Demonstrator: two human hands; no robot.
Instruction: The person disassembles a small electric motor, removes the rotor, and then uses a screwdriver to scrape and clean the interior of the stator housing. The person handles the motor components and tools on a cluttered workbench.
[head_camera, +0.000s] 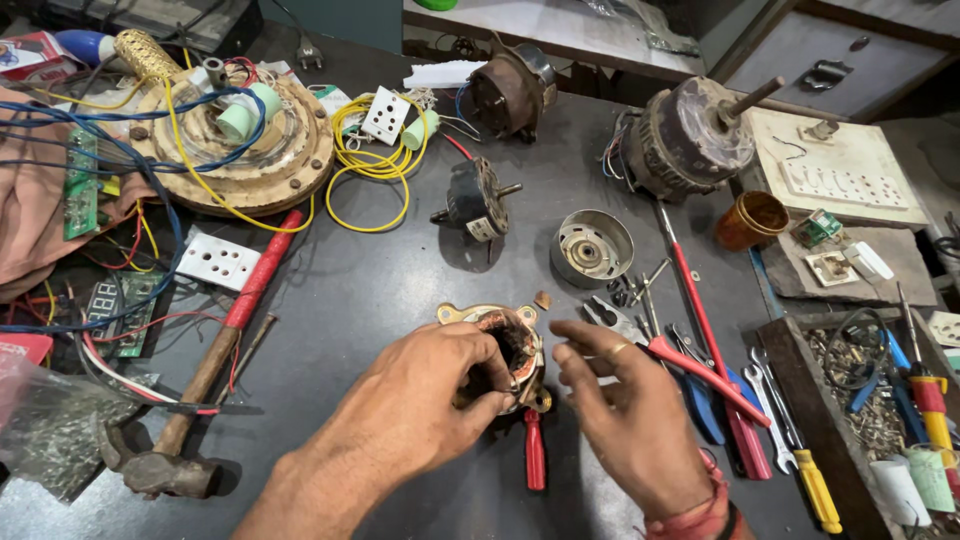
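We see a dark, matt tabletop (360, 290), scuffed and dusty. The motor core (505, 345) under our left hand (425, 400) shows glossy copper wire inside a dull brass-coloured metal frame. The hammer (200, 385) has a worn wooden handle, partly wrapped in red tape, and a rusty, rough iron head. The round metal cap (592, 248) is smooth and silvery. The pliers (680, 365) by our right hand (630, 410) have shiny red plastic grips. The yellow wire (375, 165) looks plastic-coated and sleek. The cup (751, 220) looks like tarnished copper.

Hammer (190, 400) lies at eight o'clock, yellow wire (372, 165) at eleven, big motor (685, 140) at one, metal cap (592, 247) just past centre.
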